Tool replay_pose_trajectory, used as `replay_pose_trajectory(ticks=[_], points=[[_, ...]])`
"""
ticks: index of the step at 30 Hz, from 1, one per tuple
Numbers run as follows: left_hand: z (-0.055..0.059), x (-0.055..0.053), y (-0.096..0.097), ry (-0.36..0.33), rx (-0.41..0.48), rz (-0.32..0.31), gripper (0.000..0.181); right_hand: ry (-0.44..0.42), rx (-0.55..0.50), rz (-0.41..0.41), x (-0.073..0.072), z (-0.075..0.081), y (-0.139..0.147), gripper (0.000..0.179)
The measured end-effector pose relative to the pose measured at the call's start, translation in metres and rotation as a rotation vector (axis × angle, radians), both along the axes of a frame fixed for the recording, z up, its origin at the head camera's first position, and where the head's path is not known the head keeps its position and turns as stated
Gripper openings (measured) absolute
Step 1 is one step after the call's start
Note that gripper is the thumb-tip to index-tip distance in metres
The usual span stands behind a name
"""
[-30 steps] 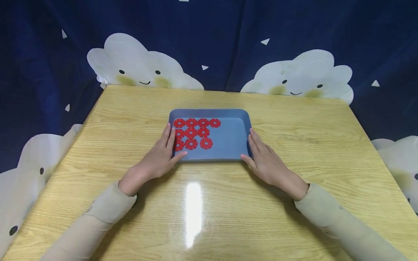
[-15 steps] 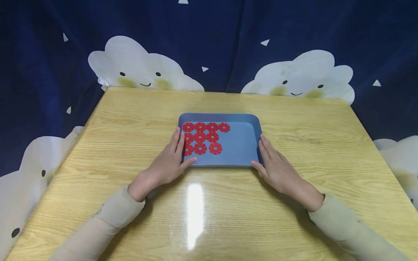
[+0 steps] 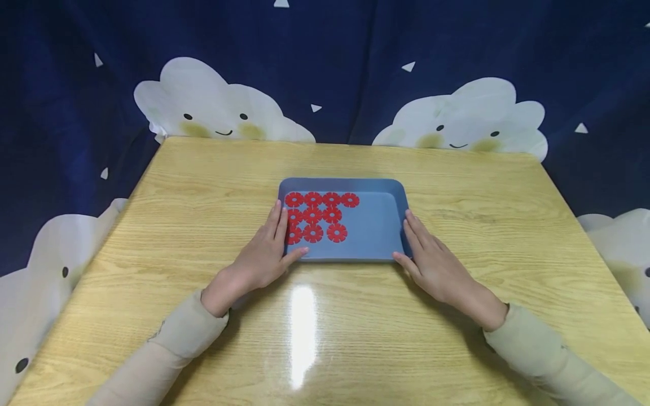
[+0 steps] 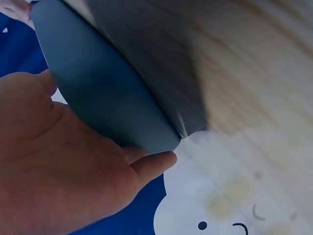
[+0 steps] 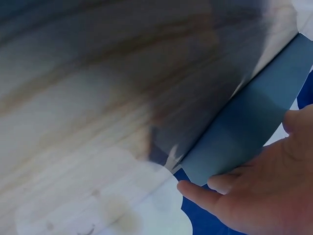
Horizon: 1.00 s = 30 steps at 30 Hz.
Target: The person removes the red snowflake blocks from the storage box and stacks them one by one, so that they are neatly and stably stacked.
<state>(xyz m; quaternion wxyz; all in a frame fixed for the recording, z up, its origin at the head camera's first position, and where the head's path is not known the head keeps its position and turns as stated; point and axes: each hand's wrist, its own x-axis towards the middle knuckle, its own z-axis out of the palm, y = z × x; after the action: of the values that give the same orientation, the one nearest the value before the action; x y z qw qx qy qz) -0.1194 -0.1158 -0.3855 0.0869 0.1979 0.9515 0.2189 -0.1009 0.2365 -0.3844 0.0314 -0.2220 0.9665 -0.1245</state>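
Note:
A shallow blue rectangular tray (image 3: 373, 225) rests on the wooden table in the head view. Flat red notched discs (image 3: 312, 215) lie in three rows over its left part. My left hand (image 3: 258, 254) holds the tray's left end, fingers stretched along the side and thumb over the front rim. At the right end my right hand (image 3: 437, 268) holds it the same way, mirrored. Both wrist views show the tray's outer front wall (image 4: 102, 78) from low down, with the thumb tips passing behind its rim. The left fingers partly hide the leftmost discs.
The wooden table (image 3: 213, 175) reaches back to a dark blue cloth (image 3: 345, 45) printed with white clouds (image 3: 218, 101) and small triangles. A bright light reflection (image 3: 302, 332) shows on the tabletop in front of the tray.
Both hands and the tray with its discs have shifted right and slightly nearer to me, mostly in the first half second. The discs keep their layout.

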Motion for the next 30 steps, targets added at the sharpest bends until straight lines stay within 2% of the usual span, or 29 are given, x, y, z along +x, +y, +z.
replay_pose_trajectory(ticks=[4, 9, 12, 16, 22, 30], points=[[-0.001, 0.000, 0.000, -0.010, -0.034, 0.004, 0.097, 0.022, -0.006, 0.014, -0.003, 0.002, -0.002, 0.073], [-0.001, 0.000, -0.001, -0.011, -0.050, 0.006, 0.097, 0.144, -0.071, 0.085, -0.014, 0.004, -0.014, 0.068], [0.004, 0.002, 0.001, -0.020, -0.049, 0.013, 0.096, 0.191, -0.134, 0.145, -0.025, 0.004, -0.028, 0.062], [0.005, 0.002, 0.003, -0.023, -0.057, 0.009, 0.096, 0.160, -0.204, 0.197, -0.039, 0.001, -0.049, 0.057], [0.003, 0.001, 0.004, -0.016, -0.060, 0.006, 0.096, 0.079, -0.256, 0.213, -0.054, -0.002, -0.075, 0.047], [0.005, 0.001, 0.003, -0.020, -0.069, 0.009, 0.095, 0.097, -0.245, 0.208, -0.063, -0.007, -0.090, 0.040]])
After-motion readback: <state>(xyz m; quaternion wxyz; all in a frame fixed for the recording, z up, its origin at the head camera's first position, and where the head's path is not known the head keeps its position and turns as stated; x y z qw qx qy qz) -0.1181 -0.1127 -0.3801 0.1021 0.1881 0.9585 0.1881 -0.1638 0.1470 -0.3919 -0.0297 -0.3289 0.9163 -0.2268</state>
